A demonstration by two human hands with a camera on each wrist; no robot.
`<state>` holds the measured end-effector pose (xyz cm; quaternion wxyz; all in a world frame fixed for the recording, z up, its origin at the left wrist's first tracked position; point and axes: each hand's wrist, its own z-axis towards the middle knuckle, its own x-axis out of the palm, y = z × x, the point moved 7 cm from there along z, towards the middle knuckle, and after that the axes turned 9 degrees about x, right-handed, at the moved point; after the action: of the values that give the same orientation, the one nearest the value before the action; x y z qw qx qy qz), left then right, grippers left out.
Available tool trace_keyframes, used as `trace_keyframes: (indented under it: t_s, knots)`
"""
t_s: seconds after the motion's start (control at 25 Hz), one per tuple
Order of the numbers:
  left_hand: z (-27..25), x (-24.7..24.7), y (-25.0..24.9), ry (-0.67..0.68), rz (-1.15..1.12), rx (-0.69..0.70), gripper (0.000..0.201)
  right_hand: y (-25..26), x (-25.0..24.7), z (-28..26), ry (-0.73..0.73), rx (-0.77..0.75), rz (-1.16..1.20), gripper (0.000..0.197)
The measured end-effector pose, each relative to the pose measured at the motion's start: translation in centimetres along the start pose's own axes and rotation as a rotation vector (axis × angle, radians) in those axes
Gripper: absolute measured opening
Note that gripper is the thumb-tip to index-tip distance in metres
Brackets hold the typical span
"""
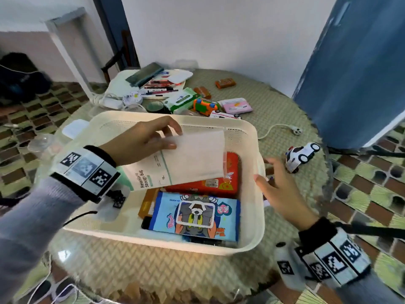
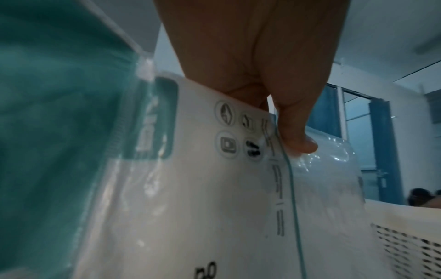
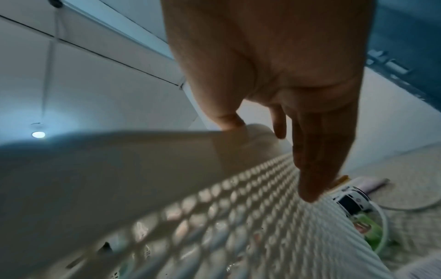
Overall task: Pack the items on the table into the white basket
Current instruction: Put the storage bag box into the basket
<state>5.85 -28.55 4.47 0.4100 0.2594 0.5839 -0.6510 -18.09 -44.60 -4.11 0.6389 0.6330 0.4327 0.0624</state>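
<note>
Hiding half the red case [image 1: 203,183] — storage bag pack [image 1: 188,159] in left hand [image 1: 142,141].

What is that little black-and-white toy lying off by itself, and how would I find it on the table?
Start at the white basket in the middle of the woven table mat. Look past its right wall, beyond the right hand, toward the blue curtain. There lies the toy police car, alone; unlike the orange toy vehicle in the clutter behind the basket, it is white with black wheels.
</note>
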Motion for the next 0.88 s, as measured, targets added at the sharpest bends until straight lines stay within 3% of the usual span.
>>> trace_keyframes:
  t_s: [0.24,0.4,0.48,0.6,0.72,0.8,0.88]
  knots:
    - [1.9,6.7,2.0,0.353,-0.284,0.145,0.035,-1.2,1.9,-3.6,-0.088,0.050,0.142,0.035]
    - [0.7,12.7,3.2,0.556,-0.515,0.073,0.032,-1.7,2.2,-5.0,-0.215,0.110,0.205,0.035]
    - [-0.2,14.8,3.8,0.570,-0.528,0.084,0.030,-1.7,2.5,-5.2,-0.234,0.150,0.250,0.034]
    - [-0.8,16.4,4.9,0.465,-0.344,0.166,0.022,-1.4,3.0,-6.0,-0.313,0.159,0.227,0.033]
    - [-1.4,17.2,4.3,0.261,0.237,0.480,0.040,-1.4,2.9,-6.2,-0.380,0.163,0.191,0.030]
    - [-2.2,18.2,3.1,0.278,0.404,0.645,0.047,-1.4,2.7,-6.2,-0.398,0.167,0.183,0.030]
    - [-3.0,19.6,2.6,0.397,0.381,0.746,0.056,-1.5,2.7,-6.2,-0.413,0.172,0.179,0.030]
